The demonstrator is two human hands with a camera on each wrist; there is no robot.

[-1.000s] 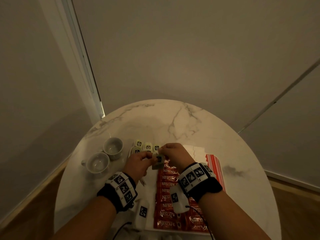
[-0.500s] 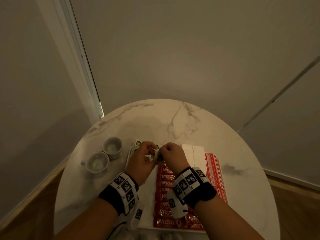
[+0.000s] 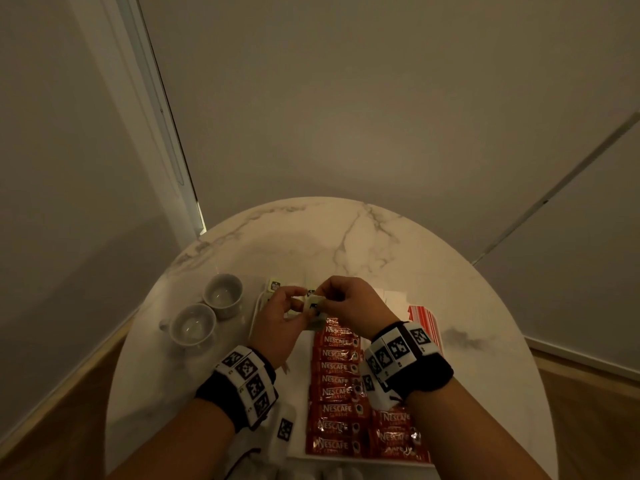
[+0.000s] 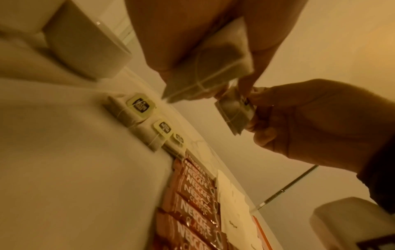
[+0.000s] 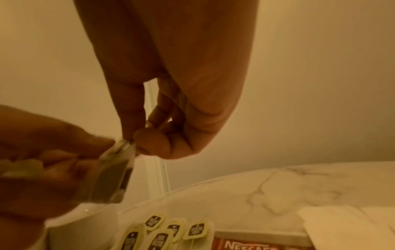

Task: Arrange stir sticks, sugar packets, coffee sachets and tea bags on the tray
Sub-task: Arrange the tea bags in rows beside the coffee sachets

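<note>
Above the far end of the white tray [image 3: 304,344], both hands meet over one tea bag [image 3: 314,306]. The left hand [image 3: 277,327] holds a stack of tea bags [image 4: 205,71] against its palm, its fingers [image 4: 254,55] curled around them, while its fingertips also touch the single tea bag hanging just below. The right hand [image 3: 349,306] pinches that tea bag at its top edge, thumb and forefinger [image 5: 132,118] pressed together on it, the other fingers curled in behind. The bag is held in the air, clear of the tray, tilted, with its dark tag showing. Below it, at the tray's 12 o'clock end, a row of laid tea bags [image 5: 177,231] lies with the tags facing up, just beside the top of the red coffee sachets [image 3: 337,382], which run in an overlapping column down the tray toward 6 o'clock. To the 3 o'clock side of the sachets lie white sugar packets [image 4: 233,218], and beyond them red-and-white striped stir sticks [image 3: 424,320] at the tray's right edge. Two white cups [image 3: 207,313] stand on the round marble desk [image 3: 346,237] at about 9 o'clock from the tray, near each other. Both wrists wear dark bands with black-and-white square markers [image 3: 398,351].
</note>
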